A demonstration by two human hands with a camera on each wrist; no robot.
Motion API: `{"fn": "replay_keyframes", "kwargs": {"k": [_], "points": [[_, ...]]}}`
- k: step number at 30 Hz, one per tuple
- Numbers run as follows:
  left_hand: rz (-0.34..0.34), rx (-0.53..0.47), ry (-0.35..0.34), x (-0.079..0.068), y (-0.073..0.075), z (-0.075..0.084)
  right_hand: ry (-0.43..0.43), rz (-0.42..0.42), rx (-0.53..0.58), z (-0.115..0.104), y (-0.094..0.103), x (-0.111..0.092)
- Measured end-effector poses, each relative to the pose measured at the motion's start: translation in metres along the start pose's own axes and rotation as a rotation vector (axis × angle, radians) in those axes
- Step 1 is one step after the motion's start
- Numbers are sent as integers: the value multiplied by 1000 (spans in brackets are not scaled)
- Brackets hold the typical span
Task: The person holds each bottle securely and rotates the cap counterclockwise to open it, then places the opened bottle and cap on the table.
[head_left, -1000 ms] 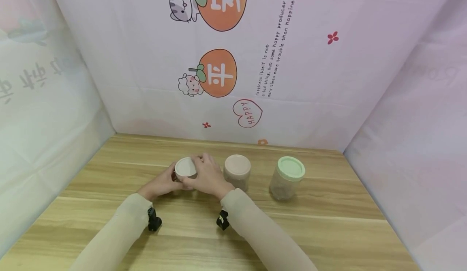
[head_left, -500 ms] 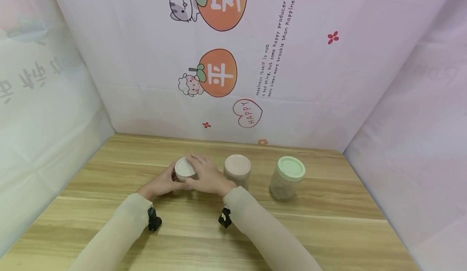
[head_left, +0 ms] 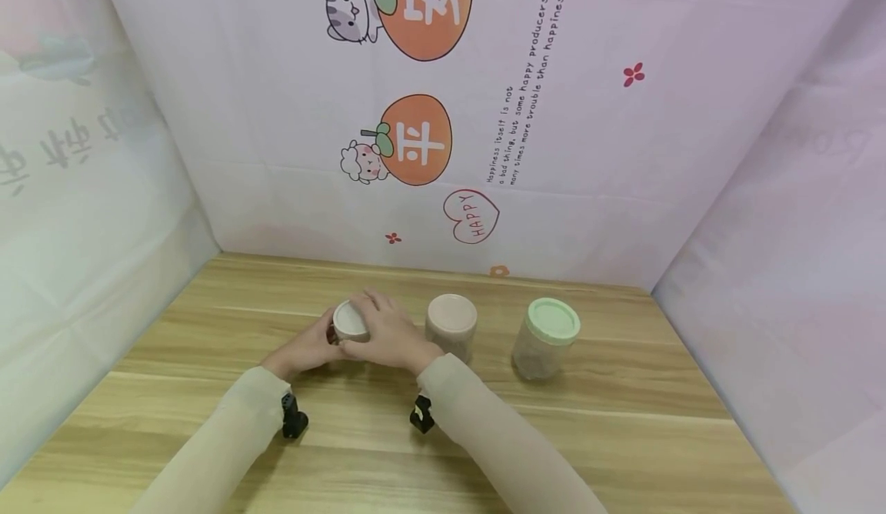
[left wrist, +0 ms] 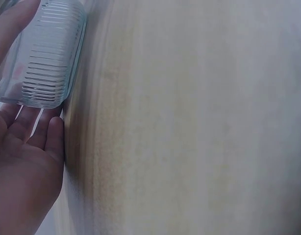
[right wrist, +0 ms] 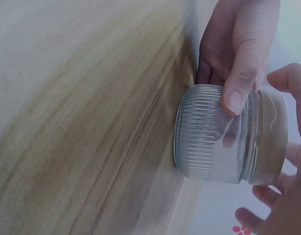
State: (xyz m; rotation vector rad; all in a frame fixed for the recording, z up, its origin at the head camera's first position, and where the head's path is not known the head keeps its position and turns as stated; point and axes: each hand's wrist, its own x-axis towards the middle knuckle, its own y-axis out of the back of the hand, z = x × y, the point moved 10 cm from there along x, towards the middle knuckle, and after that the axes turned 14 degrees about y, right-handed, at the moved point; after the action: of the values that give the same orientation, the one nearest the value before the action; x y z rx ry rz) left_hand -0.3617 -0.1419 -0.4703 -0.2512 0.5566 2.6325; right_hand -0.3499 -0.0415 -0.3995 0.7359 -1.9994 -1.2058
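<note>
A short ribbed glass jar [right wrist: 202, 139] with an off-white lid [head_left: 350, 319] stands on the wooden table, left of centre in the head view. My left hand [head_left: 308, 347] grips the glass body from the left; its thumb presses the side wall in the right wrist view. From the right, my right hand [head_left: 393, 337] reaches round the lid, thumb in front and fingers over the far side. In the right wrist view, its lower fingers [right wrist: 265, 196] spread past the lid. The lid sits over the jar's mouth. The left wrist view shows the jar's ribbed base near the fingers.
Close to the right of my right hand stands a jar with a pinkish lid [head_left: 451, 313]. Farther right is another glass jar with a green lid [head_left: 553, 320]. Printed cloth [head_left: 588, 191] walls the wooden table [head_left: 623, 391] at the back and both sides.
My right hand has shifted slightly around the lid, its fingers moving left over the far rim. My left hand has kept its hold on the jar. The other jars have stayed put.
</note>
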Motion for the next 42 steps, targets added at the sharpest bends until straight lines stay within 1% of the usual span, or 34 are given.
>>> {"fn": "replay_keyframes", "kwargs": {"k": [4,8,12,15,20,25,32,35,40,42], "points": [[13,4,-12,1,1,0,-47,31,-87,1,3,2],[28,1,-18,2,2,0,-69,27,-153,1,2,4],[39,-8,1,2,3,-1,-91,27,-221,1,4,4],[36,-6,10,1,2,-2,-108,30,-245,1,6,3],[23,-7,23,1,0,-3,-100,26,-228,1,5,3],[25,-13,21,1,-1,-1,-83,34,-199,1,5,4],[17,-20,41,0,-1,0,-77,38,-167,1,8,3],[12,-24,38,0,-2,1,-70,53,-156,1,10,3],[12,-33,65,2,-2,-2,-63,73,-126,1,14,3],[12,-32,66,3,-2,-3,-58,77,-119,1,15,2]]}}
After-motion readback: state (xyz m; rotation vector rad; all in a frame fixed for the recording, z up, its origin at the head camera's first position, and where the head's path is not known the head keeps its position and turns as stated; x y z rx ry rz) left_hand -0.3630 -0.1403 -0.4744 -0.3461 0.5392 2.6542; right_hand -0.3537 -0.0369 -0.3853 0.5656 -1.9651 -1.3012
